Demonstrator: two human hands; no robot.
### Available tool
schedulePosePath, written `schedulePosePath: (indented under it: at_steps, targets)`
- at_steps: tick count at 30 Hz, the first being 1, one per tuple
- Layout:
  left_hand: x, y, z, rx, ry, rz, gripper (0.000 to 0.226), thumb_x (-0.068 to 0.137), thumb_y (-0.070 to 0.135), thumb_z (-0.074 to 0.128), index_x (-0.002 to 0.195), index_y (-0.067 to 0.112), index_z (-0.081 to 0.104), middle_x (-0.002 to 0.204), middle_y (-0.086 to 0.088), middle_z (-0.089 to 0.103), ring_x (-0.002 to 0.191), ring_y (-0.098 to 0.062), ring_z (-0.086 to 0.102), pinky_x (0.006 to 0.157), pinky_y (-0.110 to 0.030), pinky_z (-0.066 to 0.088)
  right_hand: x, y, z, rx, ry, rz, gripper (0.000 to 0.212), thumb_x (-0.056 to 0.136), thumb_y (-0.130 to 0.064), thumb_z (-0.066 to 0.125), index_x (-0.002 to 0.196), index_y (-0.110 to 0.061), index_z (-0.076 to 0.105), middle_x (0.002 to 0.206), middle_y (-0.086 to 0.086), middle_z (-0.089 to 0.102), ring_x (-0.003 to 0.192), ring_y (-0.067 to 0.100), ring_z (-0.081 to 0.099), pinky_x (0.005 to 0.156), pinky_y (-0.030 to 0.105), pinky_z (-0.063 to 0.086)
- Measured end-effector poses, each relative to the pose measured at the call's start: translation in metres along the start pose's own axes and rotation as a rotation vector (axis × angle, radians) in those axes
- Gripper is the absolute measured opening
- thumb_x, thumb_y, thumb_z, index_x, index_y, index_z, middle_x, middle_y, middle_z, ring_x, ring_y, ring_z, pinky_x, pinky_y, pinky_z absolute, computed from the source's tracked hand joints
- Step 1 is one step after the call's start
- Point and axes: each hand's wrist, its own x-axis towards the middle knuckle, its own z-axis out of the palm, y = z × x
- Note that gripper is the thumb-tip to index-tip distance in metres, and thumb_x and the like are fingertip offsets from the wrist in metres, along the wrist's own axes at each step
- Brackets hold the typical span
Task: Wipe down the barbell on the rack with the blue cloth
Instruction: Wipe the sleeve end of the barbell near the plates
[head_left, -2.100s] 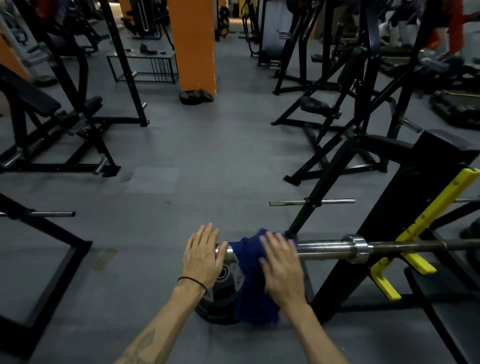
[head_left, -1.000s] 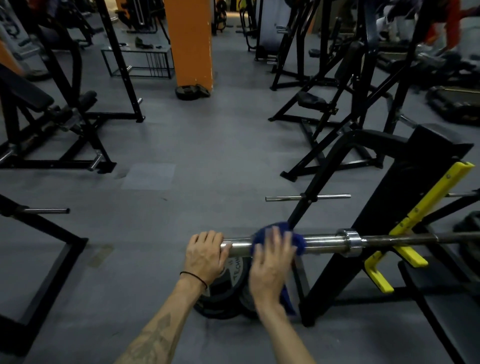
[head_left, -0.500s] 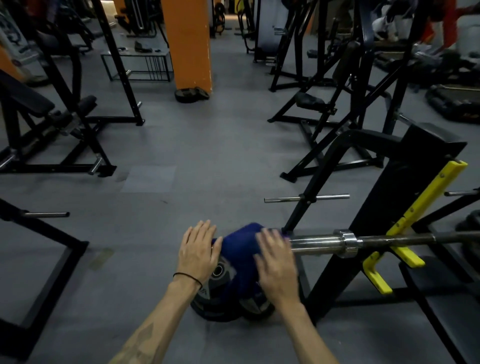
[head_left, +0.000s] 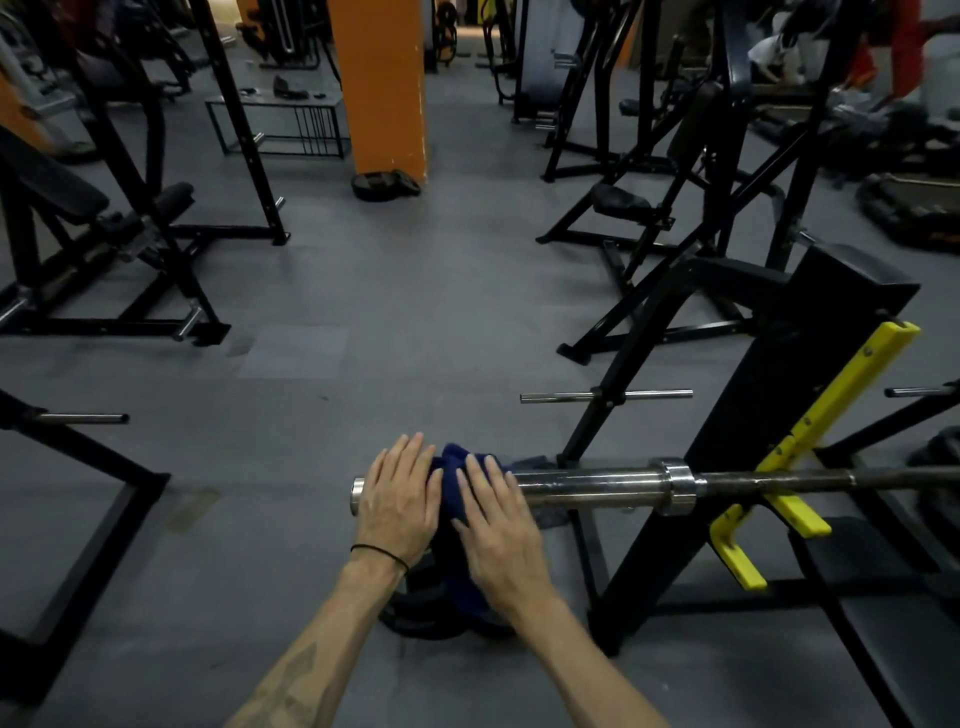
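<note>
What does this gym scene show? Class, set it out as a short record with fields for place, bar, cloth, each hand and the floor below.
Place: gym floor with black machines and an orange pillar
Bar: barbell resting on yellow rack hooks
Cloth: blue cloth draped over the barbell sleeve near its end
Left hand: flat on the sleeve end, fingers straight
Right hand: flat, pressing the cloth
Floor below: weight plates under the hands

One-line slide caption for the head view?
Both hands, left and right, press a blue cloth onto the racked barbell's sleeve.
</note>
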Motion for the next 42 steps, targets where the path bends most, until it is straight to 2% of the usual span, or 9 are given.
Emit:
schedulePosePath:
  at_steps: [5, 10, 17, 24, 28, 33, 36, 39, 42]
  targets:
    - [-0.003, -0.007, 0.0, 0.022, -0.027, -0.029, 0.054, 0.103, 0.039, 0.033, 0.132, 0.005, 0.064, 0.143, -0.015, 0.058, 0.135, -0.032, 0.052, 0.115, -0.047, 0.037, -0.015, 0.026, -0.015, 0.038, 0.151, 0.532, 0.051, 0.105, -0.032, 0.042, 0.153, -0.014, 0.044, 0.165, 0.006, 0.031, 0.156, 0.031, 0.016, 0.123, 0.056, 0.019]
    - [-0.003, -0.012, -0.003, 0.015, -0.054, 0.03, 0.054, 0.104, 0.039, 0.033, 0.133, 0.004, 0.063, 0.143, -0.015, 0.058, 0.135, -0.031, 0.051, 0.115, -0.047, 0.037, -0.007, 0.003, -0.01, -0.047, -0.033, 0.149, 0.055, 0.101, -0.031, 0.045, 0.155, -0.018, 0.042, 0.165, 0.007, 0.031, 0.155, 0.03, 0.02, 0.122, 0.055, 0.022]
    - [-0.01, -0.017, -0.004, -0.003, -0.046, 0.049, 0.053, 0.104, 0.038, 0.035, 0.134, 0.004, 0.062, 0.143, -0.016, 0.057, 0.136, -0.032, 0.051, 0.115, -0.049, 0.036, 0.006, 0.016, -0.026, 0.006, 0.046, 0.447, 0.052, 0.102, -0.032, 0.041, 0.144, -0.006, 0.053, 0.156, 0.014, 0.044, 0.151, 0.03, 0.03, 0.126, 0.048, 0.014]
    - [-0.008, -0.014, 0.0, 0.016, -0.053, 0.078, 0.054, 0.104, 0.04, 0.034, 0.133, 0.006, 0.064, 0.145, -0.013, 0.056, 0.137, -0.03, 0.05, 0.115, -0.046, 0.034, 0.003, 0.015, -0.013, -0.09, 0.044, 0.17, 0.047, 0.105, -0.027, 0.042, 0.147, -0.007, 0.05, 0.154, 0.012, 0.048, 0.146, 0.028, 0.041, 0.122, 0.048, 0.025]
    - [-0.003, -0.014, 0.002, 0.023, 0.002, 0.079, 0.053, 0.103, 0.039, 0.036, 0.133, 0.006, 0.064, 0.144, -0.014, 0.057, 0.136, -0.031, 0.051, 0.115, -0.046, 0.032, -0.007, 0.032, -0.018, -0.032, 0.21, 0.636, 0.05, 0.105, -0.026, 0.039, 0.149, -0.003, 0.045, 0.159, 0.013, 0.04, 0.152, 0.029, 0.027, 0.125, 0.052, 0.019]
    - [-0.003, -0.009, 0.006, 0.031, 0.019, 0.081, 0.053, 0.103, 0.039, 0.035, 0.13, 0.006, 0.066, 0.141, -0.013, 0.06, 0.132, -0.029, 0.056, 0.106, -0.048, 0.045, -0.009, 0.028, -0.016, 0.006, -0.001, 0.133, 0.055, 0.103, -0.028, 0.047, 0.154, -0.009, 0.04, 0.164, 0.008, 0.033, 0.154, 0.022, 0.024, 0.124, 0.049, 0.024]
    - [-0.007, -0.012, 0.004, 0.065, 0.016, 0.094, 0.052, 0.103, 0.038, 0.035, 0.131, 0.007, 0.065, 0.142, -0.012, 0.059, 0.132, -0.029, 0.056, 0.107, -0.046, 0.045, -0.026, 0.073, -0.038, 0.003, 0.09, 0.384, 0.053, 0.105, -0.032, 0.041, 0.152, -0.008, 0.043, 0.162, 0.008, 0.037, 0.154, 0.021, 0.024, 0.124, 0.05, 0.021]
    - [-0.008, -0.002, 0.003, 0.097, 0.029, 0.08, 0.047, 0.102, 0.036, 0.039, 0.123, 0.007, 0.068, 0.131, -0.013, 0.066, 0.119, -0.03, 0.062, 0.1, -0.046, 0.049, -0.01, 0.05, -0.026, 0.127, 0.23, 0.754, 0.051, 0.107, -0.031, 0.033, 0.149, -0.005, 0.045, 0.16, 0.008, 0.039, 0.155, 0.02, 0.021, 0.127, 0.047, 0.012]
    - [-0.003, 0.019, 0.005, 0.1, 0.022, 0.134, 0.037, 0.102, 0.035, 0.04, 0.105, 0.012, 0.069, 0.098, -0.006, 0.068, 0.087, -0.028, 0.064, 0.082, -0.041, 0.049, 0.007, 0.006, -0.01, 0.193, 0.144, 0.483, 0.052, 0.106, -0.03, 0.039, 0.153, -0.006, 0.041, 0.162, 0.008, 0.035, 0.155, 0.021, 0.022, 0.127, 0.043, 0.012]
